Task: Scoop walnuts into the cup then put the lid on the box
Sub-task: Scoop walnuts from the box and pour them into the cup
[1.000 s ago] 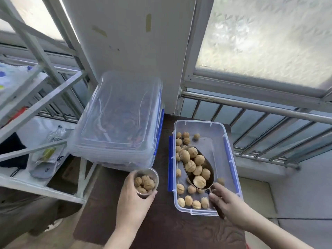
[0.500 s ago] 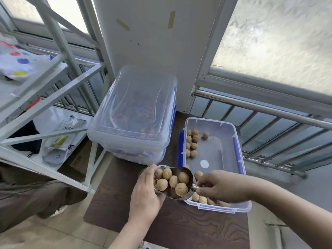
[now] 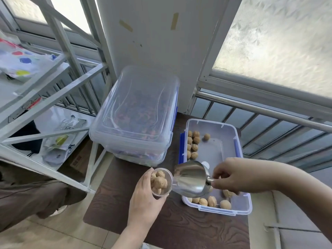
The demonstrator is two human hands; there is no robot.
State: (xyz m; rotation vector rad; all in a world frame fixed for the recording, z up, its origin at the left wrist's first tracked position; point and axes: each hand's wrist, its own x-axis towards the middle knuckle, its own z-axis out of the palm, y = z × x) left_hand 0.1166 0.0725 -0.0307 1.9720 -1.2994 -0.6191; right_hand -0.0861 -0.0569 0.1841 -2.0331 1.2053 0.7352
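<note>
Your left hand (image 3: pixel 143 198) is wrapped round the cup (image 3: pixel 160 182), heaped with walnuts (image 3: pixel 159 180), above the table's (image 3: pixel 179 230) left edge. Your right hand (image 3: pixel 233 177) pinches the upturned scoop (image 3: pixel 190 178), its lip at the rim. Tilt the cup further and nuts could roll off onto the floor.

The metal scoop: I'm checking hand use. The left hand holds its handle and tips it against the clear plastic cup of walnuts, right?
Not quite. In the head view the right hand holds the metal scoop by its handle; the left hand holds the clear plastic cup of walnuts. The scoop's mouth does tip against the cup's rim.
</note>
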